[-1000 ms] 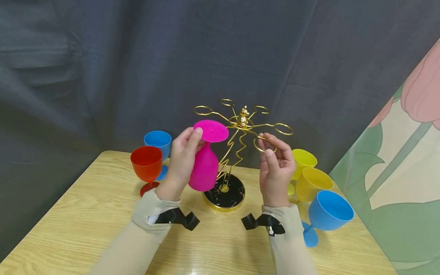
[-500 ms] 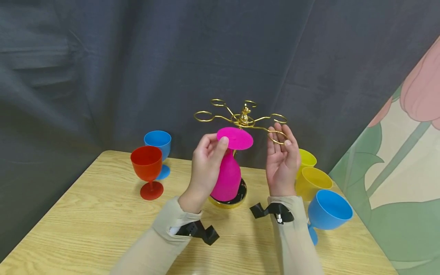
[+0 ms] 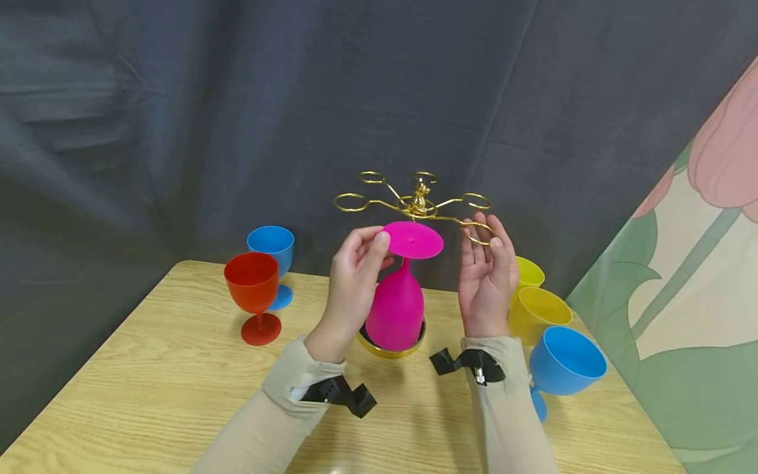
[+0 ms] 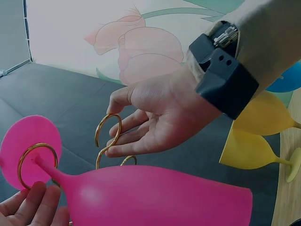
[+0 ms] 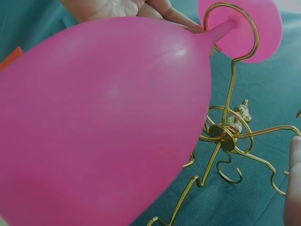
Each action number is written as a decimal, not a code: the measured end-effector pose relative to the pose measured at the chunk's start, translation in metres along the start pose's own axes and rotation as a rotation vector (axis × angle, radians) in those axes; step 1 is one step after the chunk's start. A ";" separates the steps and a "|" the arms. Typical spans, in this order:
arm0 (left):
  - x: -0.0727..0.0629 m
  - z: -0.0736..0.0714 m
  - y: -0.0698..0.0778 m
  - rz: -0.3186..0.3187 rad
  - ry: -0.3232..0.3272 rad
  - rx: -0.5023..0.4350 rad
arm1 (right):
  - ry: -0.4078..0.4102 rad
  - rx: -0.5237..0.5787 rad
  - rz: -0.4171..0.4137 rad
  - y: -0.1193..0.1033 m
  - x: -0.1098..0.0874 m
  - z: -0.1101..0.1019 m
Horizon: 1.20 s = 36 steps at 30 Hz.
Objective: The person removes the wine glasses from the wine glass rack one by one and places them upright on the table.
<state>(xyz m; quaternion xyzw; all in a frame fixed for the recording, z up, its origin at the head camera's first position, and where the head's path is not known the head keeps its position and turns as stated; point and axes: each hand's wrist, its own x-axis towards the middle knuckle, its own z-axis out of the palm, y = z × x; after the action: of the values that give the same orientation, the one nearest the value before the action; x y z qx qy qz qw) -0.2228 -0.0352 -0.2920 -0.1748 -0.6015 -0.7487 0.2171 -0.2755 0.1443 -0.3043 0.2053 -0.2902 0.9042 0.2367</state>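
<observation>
A pink plastic goblet (image 3: 398, 309) hangs upside down in front of the gold wire goblet rack (image 3: 419, 205). My left hand (image 3: 353, 280) pinches the edge of its foot, thumb on top and fingers underneath. The right wrist view shows the goblet's stem inside one open ring (image 5: 256, 40) of the rack, with the foot (image 5: 269, 28) beyond that ring. My right hand (image 3: 487, 289), palm up, holds the neighbouring ring (image 4: 117, 123) between thumb and fingertips. The goblet's bowl covers most of the rack's post and round black base with a gold rim (image 3: 387, 354).
On the wooden table (image 3: 148, 368), a red goblet (image 3: 251, 283) and a blue goblet (image 3: 271, 243) stand upright at left. Two yellow goblets (image 3: 527, 273) and another blue goblet (image 3: 565, 365) stand at right, beside my right forearm. A dark curtain (image 3: 296, 99) hangs behind.
The left hand has brought the pink goblet rightward to the rack's front. The rack's arms have turned, and the right hand has shifted right, now with straighter fingers at the ring.
</observation>
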 end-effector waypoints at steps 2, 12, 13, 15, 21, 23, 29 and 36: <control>0.001 -0.001 0.000 -0.001 -0.005 0.004 | 0.015 -0.023 0.001 -0.001 -0.001 0.000; 0.000 -0.011 -0.004 0.011 -0.064 0.016 | 0.092 -0.184 0.106 -0.011 -0.013 -0.002; -0.001 -0.012 -0.005 0.020 -0.070 0.016 | 0.096 -0.197 0.121 -0.013 -0.014 -0.002; -0.002 -0.015 -0.007 0.044 -0.079 0.012 | 0.102 -0.211 0.148 -0.015 -0.018 -0.003; -0.008 -0.023 -0.016 0.069 -0.098 -0.011 | 0.102 -0.379 0.130 -0.018 -0.032 -0.005; -0.010 -0.027 -0.020 0.059 -0.097 -0.008 | 0.087 -0.469 0.116 -0.019 -0.037 -0.006; -0.023 -0.039 -0.033 0.032 -0.077 -0.012 | -0.043 -0.721 0.217 -0.023 -0.049 -0.011; -0.034 -0.049 -0.042 0.035 -0.078 -0.010 | -0.233 -0.914 0.360 -0.027 -0.050 -0.020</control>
<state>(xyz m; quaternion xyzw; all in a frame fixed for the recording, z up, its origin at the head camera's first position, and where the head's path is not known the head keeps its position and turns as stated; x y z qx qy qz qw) -0.2168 -0.0712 -0.3551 -0.2156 -0.6025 -0.7404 0.2056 -0.2250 0.1602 -0.3331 0.1268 -0.7118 0.6822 0.1089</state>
